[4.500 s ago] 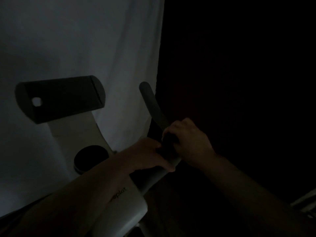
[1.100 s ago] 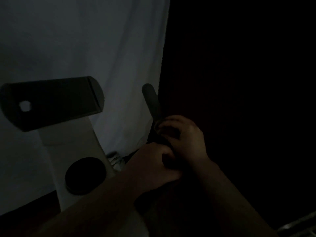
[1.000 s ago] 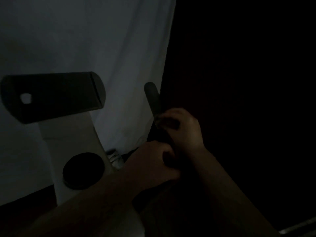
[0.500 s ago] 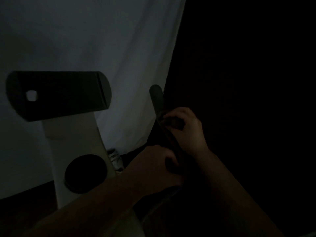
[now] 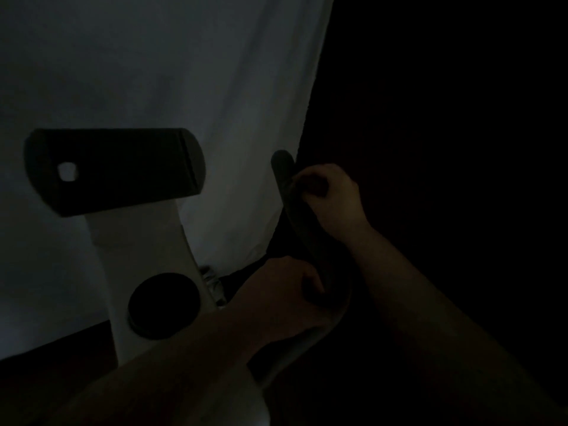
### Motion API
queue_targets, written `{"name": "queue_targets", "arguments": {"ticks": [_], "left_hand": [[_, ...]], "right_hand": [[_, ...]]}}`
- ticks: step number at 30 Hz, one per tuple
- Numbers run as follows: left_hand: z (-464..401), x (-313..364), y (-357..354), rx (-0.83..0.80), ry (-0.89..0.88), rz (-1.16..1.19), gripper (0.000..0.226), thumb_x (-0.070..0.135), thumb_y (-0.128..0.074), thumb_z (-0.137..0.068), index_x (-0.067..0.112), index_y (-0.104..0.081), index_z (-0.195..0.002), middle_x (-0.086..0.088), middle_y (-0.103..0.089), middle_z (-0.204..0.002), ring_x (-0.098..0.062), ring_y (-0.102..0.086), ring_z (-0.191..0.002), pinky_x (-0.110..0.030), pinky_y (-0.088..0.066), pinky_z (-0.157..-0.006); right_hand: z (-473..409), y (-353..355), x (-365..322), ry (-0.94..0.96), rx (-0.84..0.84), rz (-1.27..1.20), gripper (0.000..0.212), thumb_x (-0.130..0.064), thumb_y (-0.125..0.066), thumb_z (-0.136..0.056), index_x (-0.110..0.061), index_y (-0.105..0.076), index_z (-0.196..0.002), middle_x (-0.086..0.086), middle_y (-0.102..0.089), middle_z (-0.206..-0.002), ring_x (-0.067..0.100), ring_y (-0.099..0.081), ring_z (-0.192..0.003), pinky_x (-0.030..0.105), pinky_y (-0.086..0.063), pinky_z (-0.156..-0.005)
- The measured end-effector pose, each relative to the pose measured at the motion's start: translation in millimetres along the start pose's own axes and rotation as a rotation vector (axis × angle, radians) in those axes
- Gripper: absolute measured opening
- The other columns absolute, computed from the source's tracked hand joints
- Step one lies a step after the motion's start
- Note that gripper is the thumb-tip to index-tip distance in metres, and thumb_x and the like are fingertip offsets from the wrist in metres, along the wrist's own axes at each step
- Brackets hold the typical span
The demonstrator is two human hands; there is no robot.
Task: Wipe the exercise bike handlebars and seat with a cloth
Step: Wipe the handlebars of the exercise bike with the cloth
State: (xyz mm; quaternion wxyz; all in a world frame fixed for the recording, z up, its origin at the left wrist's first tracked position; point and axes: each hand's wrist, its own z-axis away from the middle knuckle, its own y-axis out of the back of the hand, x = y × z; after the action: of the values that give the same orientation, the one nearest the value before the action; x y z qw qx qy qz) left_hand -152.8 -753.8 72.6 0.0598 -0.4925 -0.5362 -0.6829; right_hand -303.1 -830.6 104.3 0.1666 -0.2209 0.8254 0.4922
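Note:
The scene is very dark. The bike's dark curved handlebar (image 5: 293, 216) rises from the lower middle to a rounded tip. My right hand (image 5: 333, 199) curls round the bar just below the tip, with what looks like a dark cloth (image 5: 309, 182) under its fingers; the cloth is hard to make out. My left hand (image 5: 281, 298) grips the lower bend of the same bar, where it meets the pale stem. The seat is out of view.
The dark console (image 5: 113, 170) sits on a white post (image 5: 138, 241) at the left, with a round black knob (image 5: 163, 305) below it. A white curtain (image 5: 184, 72) hangs behind. The right half is black.
My right hand has slid up the handlebar toward its tip, away from my left hand. The left hand has stayed on the lower bend.

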Motion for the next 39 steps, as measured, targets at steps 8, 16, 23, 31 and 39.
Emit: {"name": "queue_targets", "arguments": {"ticks": [8,16,23,31,39], "left_hand": [[-2.0,1.4,0.5,-0.029,0.0,0.012,0.03,0.044,-0.073,-0.075,0.018,-0.07,-0.09,0.006,-0.068,-0.093,-0.003,-0.061,-0.084,-0.02,-0.044,-0.068],[-1.8,-2.0,-0.3,-0.018,-0.019,0.015,0.029,0.046,-0.073,-0.075,0.021,-0.068,-0.09,0.015,-0.063,-0.089,0.003,-0.055,-0.08,-0.007,-0.036,-0.062],[-2.5,0.3,-0.3,-0.046,-0.073,-0.049,0.032,0.048,-0.066,-0.081,0.021,-0.067,-0.098,0.007,-0.066,-0.098,-0.003,-0.054,-0.076,-0.006,-0.033,-0.057],[-2.9,-2.1,-3.1,-0.04,-0.002,0.021,0.028,0.05,-0.068,-0.071,0.024,-0.059,-0.074,0.01,-0.064,-0.081,-0.005,-0.06,-0.081,-0.021,-0.038,-0.063],[-1.1,-2.6,-2.1,0.011,-0.006,0.069,0.02,0.042,-0.073,-0.069,0.027,-0.063,-0.076,0.018,-0.057,-0.067,0.007,-0.054,-0.07,-0.009,-0.035,-0.057]], "right_hand": [[-11.0,-4.3,-3.7,-0.062,0.039,-0.088,0.016,-0.013,-0.064,-0.085,-0.017,-0.068,-0.1,0.001,-0.066,-0.107,0.012,-0.06,-0.097,0.025,-0.048,-0.091],[-6.9,-12.7,-4.2,0.028,0.024,0.032,0.017,-0.01,-0.07,-0.078,-0.016,-0.071,-0.094,0.0,-0.057,-0.107,0.011,-0.055,-0.096,0.021,-0.042,-0.09],[-14.0,-35.3,-12.5,0.02,0.185,0.053,0.018,-0.016,-0.07,-0.079,-0.018,-0.07,-0.097,0.008,-0.058,-0.107,0.023,-0.058,-0.097,0.028,-0.047,-0.083],[-33.9,-30.4,-20.4,0.032,0.166,0.06,0.02,-0.012,-0.069,-0.08,-0.016,-0.07,-0.099,0.01,-0.058,-0.11,0.025,-0.058,-0.098,0.02,-0.04,-0.08],[-60.0,-27.6,-25.2,0.006,0.108,0.172,0.016,-0.013,-0.059,-0.086,-0.014,-0.068,-0.1,0.01,-0.061,-0.109,0.024,-0.059,-0.096,0.019,-0.038,-0.074]]}}
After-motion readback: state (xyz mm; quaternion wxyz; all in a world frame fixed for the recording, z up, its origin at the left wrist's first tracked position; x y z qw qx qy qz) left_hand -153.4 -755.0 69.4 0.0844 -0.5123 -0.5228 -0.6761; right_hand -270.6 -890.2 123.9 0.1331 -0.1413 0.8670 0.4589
